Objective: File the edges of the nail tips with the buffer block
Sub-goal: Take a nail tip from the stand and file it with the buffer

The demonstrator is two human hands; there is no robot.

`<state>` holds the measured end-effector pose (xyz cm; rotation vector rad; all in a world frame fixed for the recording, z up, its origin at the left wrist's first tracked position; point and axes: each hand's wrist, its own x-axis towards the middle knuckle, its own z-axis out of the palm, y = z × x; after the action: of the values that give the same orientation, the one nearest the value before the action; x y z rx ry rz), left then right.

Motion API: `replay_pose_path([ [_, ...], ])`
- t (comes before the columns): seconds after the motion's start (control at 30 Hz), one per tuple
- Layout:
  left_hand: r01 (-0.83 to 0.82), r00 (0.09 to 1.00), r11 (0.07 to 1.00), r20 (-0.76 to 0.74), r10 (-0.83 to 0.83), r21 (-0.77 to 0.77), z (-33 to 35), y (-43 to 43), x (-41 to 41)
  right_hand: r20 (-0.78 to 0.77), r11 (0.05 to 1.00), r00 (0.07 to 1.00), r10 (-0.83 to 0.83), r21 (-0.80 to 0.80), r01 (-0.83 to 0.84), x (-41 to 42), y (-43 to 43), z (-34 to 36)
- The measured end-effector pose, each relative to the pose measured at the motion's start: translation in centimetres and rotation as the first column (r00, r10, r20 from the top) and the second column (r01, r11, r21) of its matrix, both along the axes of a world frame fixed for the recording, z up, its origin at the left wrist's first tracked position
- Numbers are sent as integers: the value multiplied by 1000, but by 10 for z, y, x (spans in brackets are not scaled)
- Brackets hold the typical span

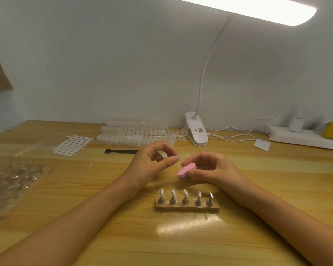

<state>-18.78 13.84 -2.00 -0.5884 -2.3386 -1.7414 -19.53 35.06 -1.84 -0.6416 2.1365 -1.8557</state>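
Note:
My right hand [210,167] grips a pink oval buffer block [186,170] with a purple underside, above the middle of the wooden table. My left hand [152,162] is held just left of it with thumb and forefinger curled together; a clear nail tip seems to be pinched between them, though it is barely visible. In front of both hands a wooden stand [186,207] carries several metal pegs with clear nail tips [185,192] on top.
Rows of clear nail tips in strips [135,134] lie at the back, beside a sticker sheet [71,144] and a black tool [121,151]. A bag of small clear pieces [13,181] sits at left. A clip lamp [196,131], cable and power strip [304,137] stand at right.

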Motion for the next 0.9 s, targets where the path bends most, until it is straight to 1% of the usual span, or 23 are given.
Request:
replay_pose_path([
  [0.07,46,998,995,-29,-49,-89,1,3,1,-27,999,999,43,33,-42,2,-2,-1],
  [0.13,65,997,989,-39,-71,-129,1,5,2,-26,1000,1000,-9,-1,9,2,-2,0],
  [0.2,48,998,995,-42,-52,-92,1,3,1,44,988,994,-105,-105,109,-1,0,0],
  [0.27,16,999,999,-34,-18,-51,0,1,0,103,976,986,-128,-162,144,-1,1,1],
  [0.37,32,998,997,-49,-36,-67,0,2,1,28,999,999,-42,-24,42,2,-2,-1],
  [0.4,53,997,995,-55,-57,-84,0,2,1,18,999,999,-40,-12,41,3,-2,-1],
  [0.43,67,996,993,-55,-73,-92,0,3,1,19,997,997,-69,-35,70,2,-2,-1],
  [0.5,60,997,996,-41,-63,-73,1,3,1,77,975,985,-154,-147,164,-1,1,-1],
  [0.53,50,998,997,-37,-52,-62,1,2,1,98,966,981,-169,-182,185,-1,1,0],
  [0.57,48,998,997,-41,-51,-63,1,2,1,84,971,983,-162,-162,174,-1,1,0],
  [0.63,72,995,993,-55,-78,-95,1,3,1,18,994,995,-100,-48,100,1,-1,-1],
  [0.67,83,995,991,-55,-89,-103,1,4,2,8,996,996,-87,-34,87,3,-3,-1],
  [0.7,86,995,991,-48,-91,-98,1,3,1,10,993,995,-104,-55,105,1,-2,-1],
  [0.77,80,996,994,-34,-83,-71,0,2,1,81,966,981,-175,-177,187,-1,1,-1],
  [0.8,77,996,995,-36,-79,-66,0,2,0,107,956,977,-185,-212,204,-1,0,1],
  [0.83,76,996,995,-42,-78,-66,0,2,0,89,967,982,-165,-183,180,-1,0,1],
  [0.9,78,995,994,-51,-82,-79,0,3,0,21,995,996,-82,-56,83,2,-3,-1],
])
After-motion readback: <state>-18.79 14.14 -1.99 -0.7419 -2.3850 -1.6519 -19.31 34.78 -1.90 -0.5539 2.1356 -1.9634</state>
